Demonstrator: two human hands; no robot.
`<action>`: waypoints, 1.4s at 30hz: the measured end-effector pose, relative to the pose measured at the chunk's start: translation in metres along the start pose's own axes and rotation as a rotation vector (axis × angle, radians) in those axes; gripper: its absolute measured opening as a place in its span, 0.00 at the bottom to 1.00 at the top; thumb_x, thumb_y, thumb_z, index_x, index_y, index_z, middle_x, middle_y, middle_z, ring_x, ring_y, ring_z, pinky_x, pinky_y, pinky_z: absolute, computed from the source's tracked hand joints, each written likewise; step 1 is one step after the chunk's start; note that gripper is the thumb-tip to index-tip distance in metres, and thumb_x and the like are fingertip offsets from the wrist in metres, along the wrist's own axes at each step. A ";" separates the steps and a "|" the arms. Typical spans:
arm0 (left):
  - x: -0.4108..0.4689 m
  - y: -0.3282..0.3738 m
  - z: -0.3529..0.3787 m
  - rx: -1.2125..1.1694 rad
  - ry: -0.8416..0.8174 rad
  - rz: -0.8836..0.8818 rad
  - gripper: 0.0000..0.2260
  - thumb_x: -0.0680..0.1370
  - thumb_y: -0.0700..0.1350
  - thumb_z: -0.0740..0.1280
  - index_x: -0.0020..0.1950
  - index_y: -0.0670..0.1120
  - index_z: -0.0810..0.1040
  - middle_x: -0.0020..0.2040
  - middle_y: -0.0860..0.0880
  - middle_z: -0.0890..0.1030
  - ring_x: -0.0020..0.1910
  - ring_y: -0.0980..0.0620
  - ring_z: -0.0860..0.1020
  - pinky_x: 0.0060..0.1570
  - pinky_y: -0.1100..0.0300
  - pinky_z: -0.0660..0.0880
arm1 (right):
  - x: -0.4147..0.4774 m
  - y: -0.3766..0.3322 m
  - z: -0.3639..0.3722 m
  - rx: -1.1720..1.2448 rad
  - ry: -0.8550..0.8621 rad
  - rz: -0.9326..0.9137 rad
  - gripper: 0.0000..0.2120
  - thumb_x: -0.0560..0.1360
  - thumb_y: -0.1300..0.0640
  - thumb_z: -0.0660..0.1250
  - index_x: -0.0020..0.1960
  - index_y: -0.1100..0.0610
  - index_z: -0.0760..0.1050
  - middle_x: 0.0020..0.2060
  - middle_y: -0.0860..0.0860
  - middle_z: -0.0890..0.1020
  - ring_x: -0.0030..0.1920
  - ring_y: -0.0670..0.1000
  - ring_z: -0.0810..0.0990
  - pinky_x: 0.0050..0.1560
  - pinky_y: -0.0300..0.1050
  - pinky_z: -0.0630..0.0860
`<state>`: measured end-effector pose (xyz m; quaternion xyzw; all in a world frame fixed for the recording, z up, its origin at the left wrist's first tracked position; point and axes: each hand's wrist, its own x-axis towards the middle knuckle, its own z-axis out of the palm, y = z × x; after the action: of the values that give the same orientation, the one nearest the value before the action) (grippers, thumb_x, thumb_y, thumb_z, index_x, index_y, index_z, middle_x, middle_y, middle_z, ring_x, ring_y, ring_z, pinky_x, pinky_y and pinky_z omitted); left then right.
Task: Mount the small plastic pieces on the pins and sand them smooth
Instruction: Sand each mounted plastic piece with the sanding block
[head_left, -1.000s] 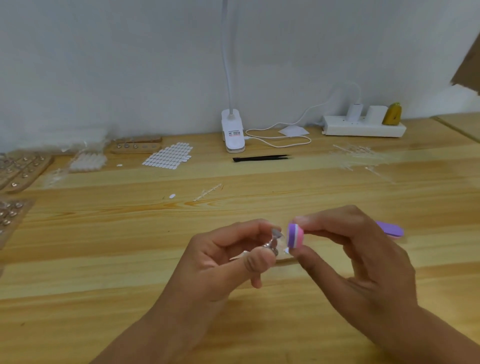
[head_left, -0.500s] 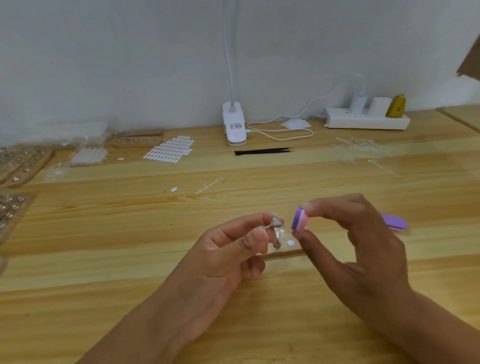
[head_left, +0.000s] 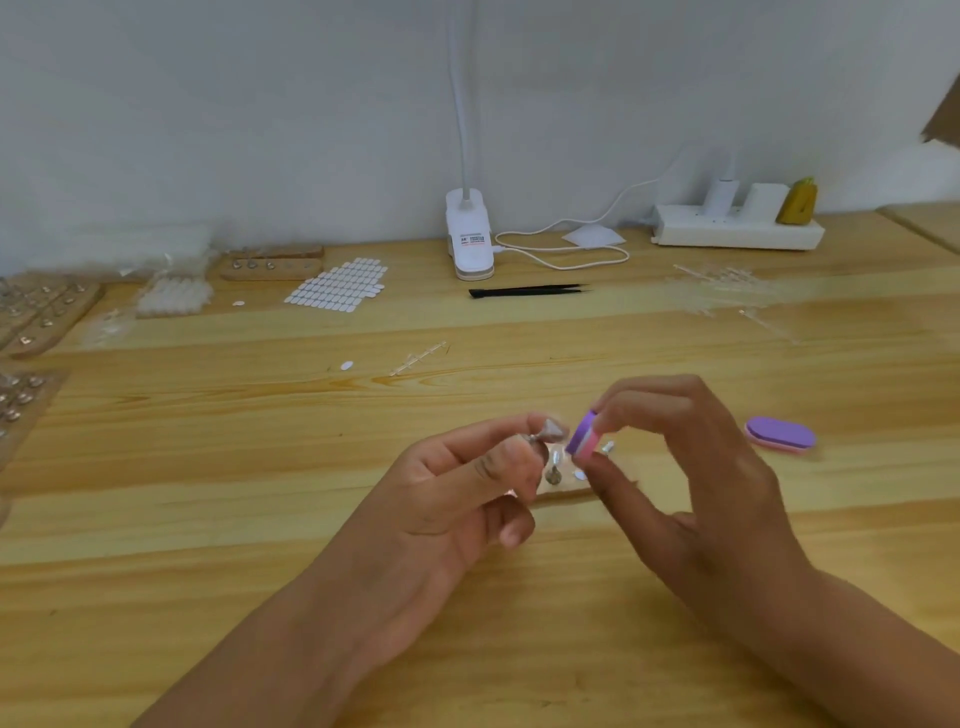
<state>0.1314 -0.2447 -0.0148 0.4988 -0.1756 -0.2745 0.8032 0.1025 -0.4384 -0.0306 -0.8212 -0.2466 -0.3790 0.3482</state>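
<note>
Open passage over bare table (head_left: 197, 519) at lower left and the middle band. Spare purple sanding block (head_left: 781, 434) blocks middle right. Top crowded: lamp clamp (head_left: 469, 244), tweezers (head_left: 527, 291), power strip (head_left: 737, 231). Pin boards (head_left: 47, 309) line the left edge.

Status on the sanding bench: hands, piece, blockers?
Left hand pinches the pin, plastic piece on its tip. Right hand pinches the purple sanding block, close beside the piece; contact unclear. Nothing between them.
</note>
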 end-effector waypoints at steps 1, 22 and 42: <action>0.000 0.000 0.000 0.005 -0.005 0.002 0.18 0.70 0.52 0.77 0.54 0.43 0.84 0.40 0.51 0.78 0.39 0.57 0.73 0.33 0.64 0.71 | 0.001 0.000 -0.002 0.009 0.023 0.006 0.10 0.77 0.61 0.67 0.57 0.54 0.71 0.52 0.46 0.76 0.56 0.40 0.75 0.59 0.29 0.68; -0.001 -0.001 0.004 0.050 0.019 0.048 0.16 0.71 0.51 0.76 0.54 0.43 0.84 0.42 0.49 0.79 0.39 0.55 0.73 0.34 0.63 0.72 | -0.004 -0.004 0.000 -0.060 0.060 -0.151 0.11 0.78 0.62 0.69 0.59 0.56 0.73 0.50 0.50 0.77 0.54 0.45 0.76 0.59 0.33 0.70; 0.001 -0.004 0.002 0.039 -0.019 0.108 0.14 0.73 0.48 0.74 0.56 0.44 0.84 0.43 0.53 0.82 0.41 0.58 0.76 0.35 0.64 0.73 | -0.003 -0.001 0.001 -0.066 0.023 -0.107 0.08 0.80 0.62 0.66 0.59 0.56 0.73 0.51 0.51 0.77 0.56 0.44 0.76 0.61 0.33 0.69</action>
<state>0.1304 -0.2484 -0.0175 0.5017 -0.2153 -0.2321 0.8051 0.1004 -0.4379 -0.0331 -0.8134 -0.2735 -0.4146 0.3028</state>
